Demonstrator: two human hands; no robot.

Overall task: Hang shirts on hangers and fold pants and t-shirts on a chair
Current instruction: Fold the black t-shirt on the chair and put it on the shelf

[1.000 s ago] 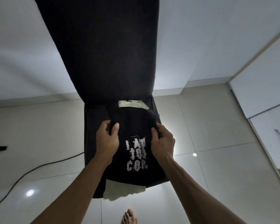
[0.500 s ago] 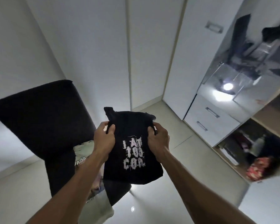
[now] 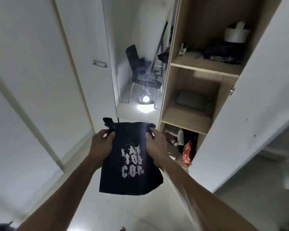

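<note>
Folded black t-shirt (image 3: 130,157) pinched at top corners by left hand (image 3: 101,144); right hand (image 3: 155,144).

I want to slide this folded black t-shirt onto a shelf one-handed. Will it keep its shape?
Probably not. The folded black t-shirt hangs limp below the left hand and right hand, so it looks floppy. Its corners bunch at the fingers, suggesting soft, light cloth. One-handed, the fold would likely sag open.
</note>
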